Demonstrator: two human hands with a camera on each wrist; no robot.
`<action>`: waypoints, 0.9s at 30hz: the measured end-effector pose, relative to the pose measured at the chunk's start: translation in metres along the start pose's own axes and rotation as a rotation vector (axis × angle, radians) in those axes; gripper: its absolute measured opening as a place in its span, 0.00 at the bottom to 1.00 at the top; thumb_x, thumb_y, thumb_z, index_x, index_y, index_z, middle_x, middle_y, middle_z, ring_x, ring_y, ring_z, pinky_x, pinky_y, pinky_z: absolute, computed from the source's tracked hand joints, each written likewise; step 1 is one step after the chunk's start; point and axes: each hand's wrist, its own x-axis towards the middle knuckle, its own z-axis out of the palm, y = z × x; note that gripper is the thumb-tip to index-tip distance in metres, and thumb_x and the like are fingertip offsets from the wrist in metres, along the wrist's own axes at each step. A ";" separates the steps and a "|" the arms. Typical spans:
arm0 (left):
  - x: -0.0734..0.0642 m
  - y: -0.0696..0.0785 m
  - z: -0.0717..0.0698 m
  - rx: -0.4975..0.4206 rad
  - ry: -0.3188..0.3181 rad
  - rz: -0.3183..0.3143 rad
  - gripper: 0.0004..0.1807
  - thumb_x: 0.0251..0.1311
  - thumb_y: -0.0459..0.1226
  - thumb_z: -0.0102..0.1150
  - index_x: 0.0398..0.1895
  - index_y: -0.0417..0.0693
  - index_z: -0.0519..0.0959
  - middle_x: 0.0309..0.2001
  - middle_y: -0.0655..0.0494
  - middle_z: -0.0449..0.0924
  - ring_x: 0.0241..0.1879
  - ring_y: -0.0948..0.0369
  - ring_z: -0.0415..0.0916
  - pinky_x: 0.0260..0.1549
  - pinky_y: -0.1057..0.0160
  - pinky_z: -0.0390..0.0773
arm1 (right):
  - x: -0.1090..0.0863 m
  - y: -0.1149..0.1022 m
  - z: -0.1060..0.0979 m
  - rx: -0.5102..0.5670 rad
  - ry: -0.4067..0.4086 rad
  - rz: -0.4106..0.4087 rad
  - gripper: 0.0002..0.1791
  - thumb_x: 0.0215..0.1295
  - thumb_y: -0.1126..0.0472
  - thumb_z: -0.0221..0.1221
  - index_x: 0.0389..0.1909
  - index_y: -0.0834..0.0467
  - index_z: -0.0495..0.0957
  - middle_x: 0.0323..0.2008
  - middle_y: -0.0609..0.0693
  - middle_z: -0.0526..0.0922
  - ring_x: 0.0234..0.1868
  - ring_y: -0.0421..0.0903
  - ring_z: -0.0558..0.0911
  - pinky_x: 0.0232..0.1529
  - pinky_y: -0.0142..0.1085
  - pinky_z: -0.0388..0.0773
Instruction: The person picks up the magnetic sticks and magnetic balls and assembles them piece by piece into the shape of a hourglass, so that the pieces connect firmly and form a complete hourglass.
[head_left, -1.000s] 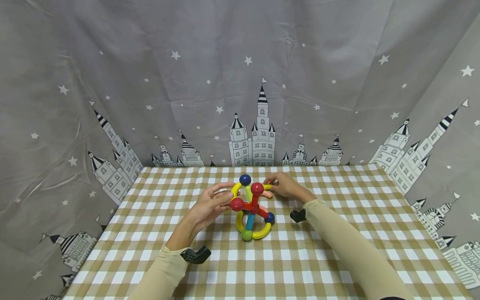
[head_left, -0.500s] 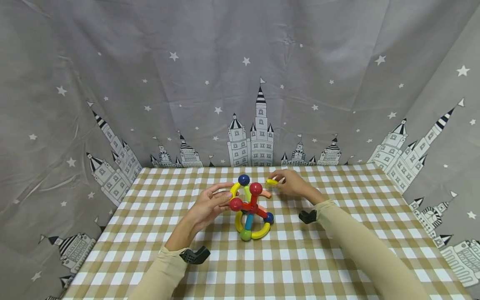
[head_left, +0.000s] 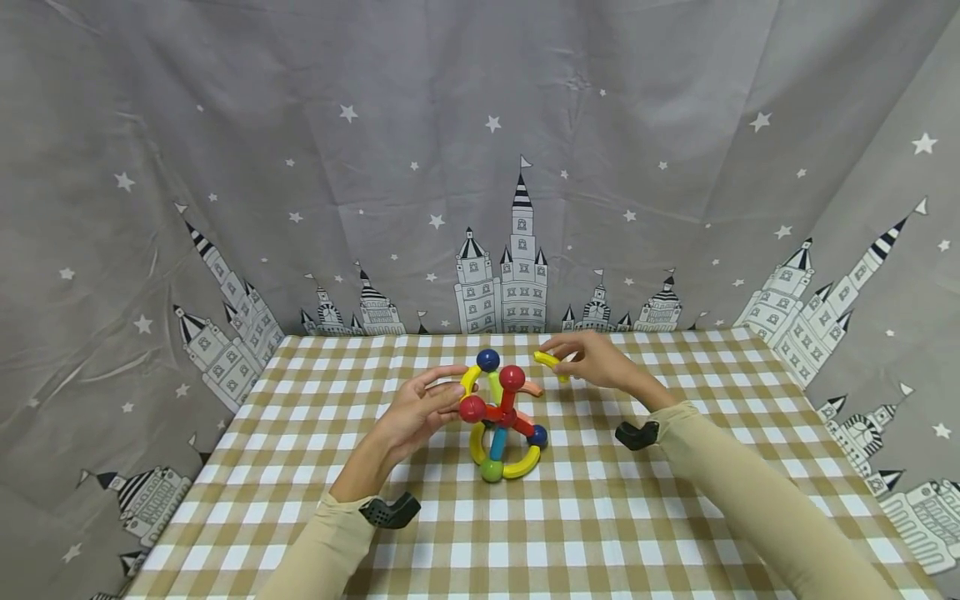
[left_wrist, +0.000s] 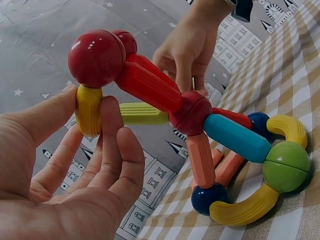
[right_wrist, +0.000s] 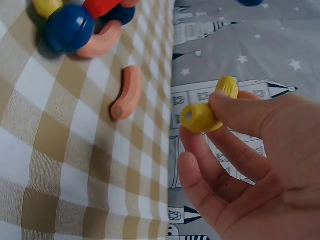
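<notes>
A construction of colourful magnetic rods and balls stands on the checked cloth. Its blue rod (left_wrist: 237, 137) joins a green ball (left_wrist: 286, 166) low down to a red ball in the middle. My left hand (head_left: 416, 412) pinches the construction's upright yellow curved rod (left_wrist: 89, 111) between thumb and fingers, just under a large red ball (left_wrist: 96, 58). Beyond the construction, to its right, my right hand (head_left: 597, 362) holds a separate yellow curved magnetic rod (right_wrist: 199, 118) by thumb and fingertips. That rod is raised off the table and apart from the construction.
A loose salmon curved rod (right_wrist: 131, 92) lies on the cloth behind the construction. The checked tablecloth (head_left: 675, 492) reaches back to a grey curtain (head_left: 637, 150) printed with castles and stars. Each wrist carries a small black device (head_left: 636, 435).
My right hand has drawn the yellow curved rod away from the construction, to the right, and turned it. My left hand keeps its grip in the same place.
</notes>
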 end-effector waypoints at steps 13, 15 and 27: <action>0.000 0.000 0.001 -0.001 0.001 -0.006 0.28 0.71 0.34 0.63 0.71 0.40 0.68 0.61 0.38 0.79 0.46 0.55 0.84 0.51 0.57 0.83 | -0.006 -0.030 -0.004 0.358 -0.024 0.101 0.21 0.68 0.60 0.68 0.61 0.49 0.81 0.56 0.58 0.83 0.48 0.55 0.86 0.46 0.52 0.85; 0.000 0.001 0.001 -0.005 0.000 -0.006 0.28 0.70 0.34 0.63 0.71 0.40 0.68 0.62 0.36 0.77 0.46 0.55 0.84 0.50 0.57 0.83 | -0.005 -0.037 -0.003 0.406 -0.020 0.119 0.22 0.68 0.57 0.69 0.61 0.48 0.80 0.56 0.58 0.82 0.47 0.58 0.86 0.47 0.52 0.84; -0.002 0.002 0.003 -0.002 0.009 -0.018 0.29 0.70 0.35 0.64 0.71 0.41 0.68 0.66 0.33 0.73 0.49 0.54 0.83 0.51 0.58 0.82 | 0.000 -0.067 0.010 0.622 0.055 0.148 0.23 0.70 0.62 0.66 0.63 0.51 0.77 0.54 0.62 0.79 0.47 0.58 0.85 0.50 0.53 0.83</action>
